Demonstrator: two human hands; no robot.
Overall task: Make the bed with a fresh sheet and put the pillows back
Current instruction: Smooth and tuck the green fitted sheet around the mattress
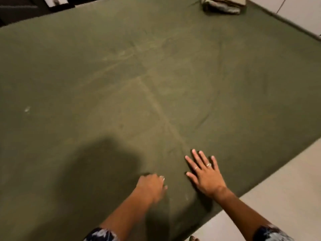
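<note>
Olive-green cotton sheet (121,84) covers the whole bed, faintly creased, beside pale floor tiles (286,180). I see my right hand (205,173) pressed flat, fingers spread (rings showing), while my left hand (151,186) bunches the sheet's near edge, blurred. Folded grey-green cloth (222,5) lies at the far corner.

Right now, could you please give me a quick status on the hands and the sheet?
Right hand open, flat on green sheet. Left hand curled, blurred; grip unclear. Folded bundle at far corner; no pillows visible.

Olive-green sheet (156,84), blue-white patterned sleeves (102,234)
</note>
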